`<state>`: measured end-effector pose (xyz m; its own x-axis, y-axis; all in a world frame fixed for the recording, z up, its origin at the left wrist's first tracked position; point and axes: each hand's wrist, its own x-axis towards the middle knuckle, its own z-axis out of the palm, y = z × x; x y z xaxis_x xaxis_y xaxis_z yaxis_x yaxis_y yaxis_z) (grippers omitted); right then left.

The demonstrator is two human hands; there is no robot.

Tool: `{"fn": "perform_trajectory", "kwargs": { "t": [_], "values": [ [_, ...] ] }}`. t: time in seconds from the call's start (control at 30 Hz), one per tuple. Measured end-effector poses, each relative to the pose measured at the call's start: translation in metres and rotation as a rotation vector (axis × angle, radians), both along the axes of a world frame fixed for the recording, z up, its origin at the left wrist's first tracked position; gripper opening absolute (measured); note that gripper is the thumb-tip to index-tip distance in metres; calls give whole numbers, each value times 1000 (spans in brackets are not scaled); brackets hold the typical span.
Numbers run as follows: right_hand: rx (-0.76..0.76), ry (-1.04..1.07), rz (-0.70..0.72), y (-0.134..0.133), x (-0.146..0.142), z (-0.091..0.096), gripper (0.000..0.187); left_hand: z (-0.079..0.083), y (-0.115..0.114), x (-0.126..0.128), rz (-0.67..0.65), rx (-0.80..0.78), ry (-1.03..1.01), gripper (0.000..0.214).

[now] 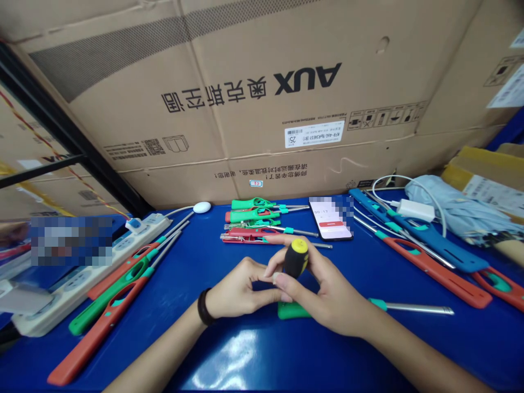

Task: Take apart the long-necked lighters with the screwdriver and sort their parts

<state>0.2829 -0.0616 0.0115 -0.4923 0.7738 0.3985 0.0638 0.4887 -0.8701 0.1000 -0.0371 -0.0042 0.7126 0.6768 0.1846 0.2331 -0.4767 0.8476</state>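
Observation:
My right hand [327, 289] holds a screwdriver [297, 259] with a stubby black handle and a yellow cap. The handle points up, and its lower end is hidden behind my fingers. My left hand [235, 286], with a dark band at the wrist, meets the right hand's fingertips. Its thumb and fingers are closed in a pinch, but what lies between them is hidden. Below both hands a green gas lighter [292, 310] lies on the blue table [254, 360], its metal tube pointing right. The right hand covers the lighter's middle.
Several green and red lighters [249, 215] lie behind my hands, beside a phone [331, 218]. More lighters flank a power strip [110, 259] at left. Blue and red lighters [434, 267], a white charger [415, 209] and light-blue cloth [442, 204] lie at right. A large carton [245, 131] stands behind.

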Motion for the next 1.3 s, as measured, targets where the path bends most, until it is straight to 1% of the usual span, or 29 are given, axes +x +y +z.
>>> {"fn": "perform_trajectory", "kwargs": {
  "t": [0.07, 0.13, 0.17, 0.27, 0.3, 0.33, 0.4, 0.43, 0.5, 0.57, 0.67, 0.7, 0.73, 0.8, 0.83, 0.9, 0.93, 0.97, 1.0, 1.07, 1.17, 1.23, 1.3],
  "values": [
    [27, 3, -7, 0, 0, -1, 41, -5, -1, 2, 55, 21, -23, 20],
    [37, -10, -12, 0, 0, -2, 41, -9, -1, 5, 123, 12, -37, 20],
    [36, -17, -16, 0, 0, -3, 39, -10, -1, 7, 140, -1, -38, 22],
    [31, -13, -28, 0, 0, -4, 36, -5, -1, 6, 111, -33, -30, 49],
    [30, -10, -27, 0, 0, -4, 37, -1, -1, 5, 83, -45, -24, 50],
    [28, -8, -21, 0, 0, -4, 37, 3, 0, 3, 52, -57, -14, 43],
    [22, -9, -9, 0, 0, -4, 37, 9, 0, -1, -6, -76, 15, 18],
    [21, -6, -5, 0, 0, -4, 37, 10, 1, -3, -25, -76, 23, 10],
    [28, 11, -1, 0, -1, -4, 38, 9, 1, -4, -19, -46, 12, 17],
    [38, 16, 6, -1, -1, -4, 41, 3, 1, -3, 32, -21, -18, 22],
    [47, -16, 4, -1, -1, -4, 42, -5, 0, 0, 100, -44, -31, 20],
    [48, -24, -1, -1, -1, -3, 39, -5, 0, 1, 119, -61, -35, 20],
    [47, -26, -7, -1, -1, -3, 37, -4, 0, 1, 129, -74, -40, 26],
    [33, -19, -12, -1, -1, -3, 34, 2, 0, 0, 112, -76, -37, 37],
    [23, -15, -10, -1, -1, -2, 33, 5, 0, -1, 78, -73, -27, 34],
    [6, -11, 0, -2, -2, -2, 35, 10, -1, -2, -7, -67, 4, 15],
    [3, -10, 6, -2, -2, -2, 36, 10, -1, -2, -36, -64, 14, 9],
    [3, -7, 9, -2, -2, -2, 37, 9, -1, -2, -49, -61, 12, 13],
    [7, -4, 9, -2, -2, -2, 38, 7, -1, -2, -40, -56, 2, 17],
    [19, -3, 10, -2, -2, -2, 40, -1, -2, 0, 24, -50, -25, 22],
    [20, -26, 8, -2, -2, -2, 40, -11, -2, 4, 110, -119, -50, 28],
    [15, -39, 9, -2, -2, -1, 36, -10, -2, 4, 120, -148, -43, 28],
    [15, -38, 8, -2, -2, -1, 34, -3, -2, 3, 105, -110, -33, 38]
  ]
}}
